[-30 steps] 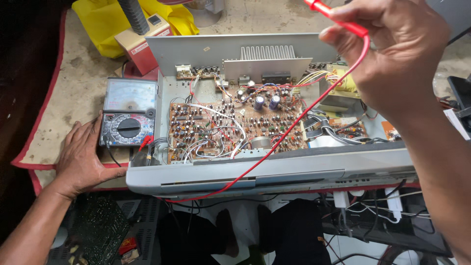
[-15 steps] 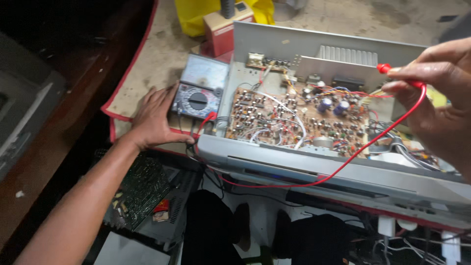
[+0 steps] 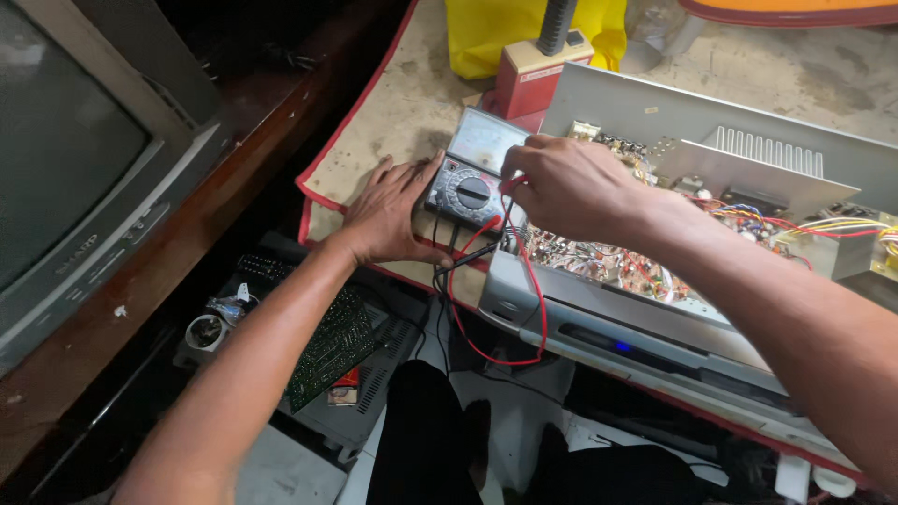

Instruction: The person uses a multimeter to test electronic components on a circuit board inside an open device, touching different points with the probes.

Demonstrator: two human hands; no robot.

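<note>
Bracing the multimeter on its near-left edge, left hand lies flat, fingers spread. Right hand pinches the red probe lead at the multimeter's right side, beside the open amplifier chassis.

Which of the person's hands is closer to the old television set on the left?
Left. The left hand lies flat on the mat beside the meter, on the television's side; the right hand is beyond the meter, farther from it.

meter: grey, black dial | lead: red | chassis: silver | bag: yellow
</note>
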